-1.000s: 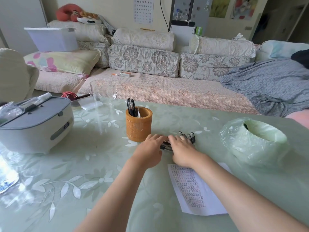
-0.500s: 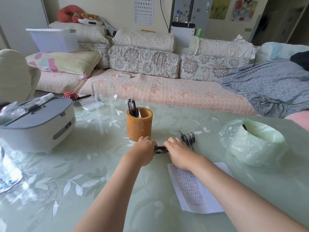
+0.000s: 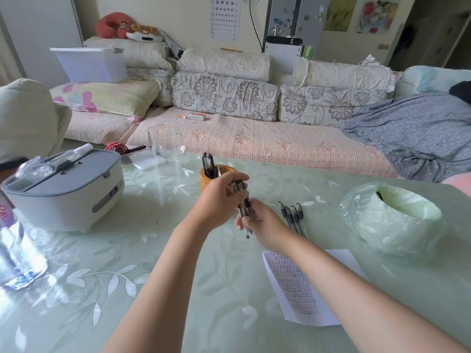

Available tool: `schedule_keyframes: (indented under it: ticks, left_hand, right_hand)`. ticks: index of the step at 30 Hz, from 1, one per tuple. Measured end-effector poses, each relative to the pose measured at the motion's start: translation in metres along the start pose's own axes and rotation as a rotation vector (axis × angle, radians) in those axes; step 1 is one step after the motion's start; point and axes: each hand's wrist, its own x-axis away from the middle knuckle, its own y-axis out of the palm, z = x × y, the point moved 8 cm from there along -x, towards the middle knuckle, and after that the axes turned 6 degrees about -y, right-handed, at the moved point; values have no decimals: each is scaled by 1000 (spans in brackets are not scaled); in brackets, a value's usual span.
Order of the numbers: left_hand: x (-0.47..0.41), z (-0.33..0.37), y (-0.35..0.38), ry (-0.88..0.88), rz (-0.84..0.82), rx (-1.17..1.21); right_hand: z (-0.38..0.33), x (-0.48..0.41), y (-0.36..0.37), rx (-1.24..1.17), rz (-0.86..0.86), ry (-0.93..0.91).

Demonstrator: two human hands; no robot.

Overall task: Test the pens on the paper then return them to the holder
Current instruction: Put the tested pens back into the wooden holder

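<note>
Holder (image 3: 204, 182) matt, rough-textured; pens (image 3: 293, 216) right of holder glossy black plastic; table (image 3: 165, 276) under holder smooth, glossy; bag (image 3: 392, 225) further right of holder crinkled translucent plastic.

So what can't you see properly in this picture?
All in the head view:
- How many pens are in the bundle of pens: the left hand and right hand grip it, and it is blurred.
- The pen holder: the left hand hides most of it.
- The writing on the paper: too small to read, and the right forearm covers part.
- The bottle: cut off by the left edge.
</note>
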Motion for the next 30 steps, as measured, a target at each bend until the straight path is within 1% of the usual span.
schedule_keyframes:
  ticks: [2, 5, 10, 12, 15, 20, 22, 24, 25, 26, 28, 30]
  left_hand:
    - [0, 2, -2, 14, -3, 15]
    - [2, 0, 0, 6, -8, -72]
    - [4, 1, 1, 2, -7, -66]
    - [4, 1, 1, 12, -10, -56]
    - [5, 1, 2, 14, -39, -41]
    - [7, 0, -2, -47, -80, 22]
    - [5, 0, -9, -52, -21, 64]
    - [0, -4, -24, -41, 118, 151]
    - [-2, -7, -33, -32, 200, 150]
    - [-3, -11, -41, -25, 279, 105]
    - [-5, -24, -53, -48, 399, -24]
    - [-6, -39, -54, -93, 432, -119]
  right_hand:
    - [-4, 0, 5, -70, -6, 16]
    - [0, 1, 11, -113, -37, 62]
    - [-6, -3, 3, -291, 69, 47]
    - [-9, -6, 2, -317, 70, 14]
    - [-10, -5, 5, -341, 60, 11]
    - [-10, -7, 6, -220, 36, -8]
    - [-12, -10, 4, -191, 44, 0]
    - [-17, -15, -2, -255, 101, 6]
    - [-21, -20, -8, -305, 144, 4]
    - [-26, -26, -15, -330, 197, -9]
    - [-38, -41, -33, -303, 303, -65]
    - [-54, -58, -48, -283, 397, -126]
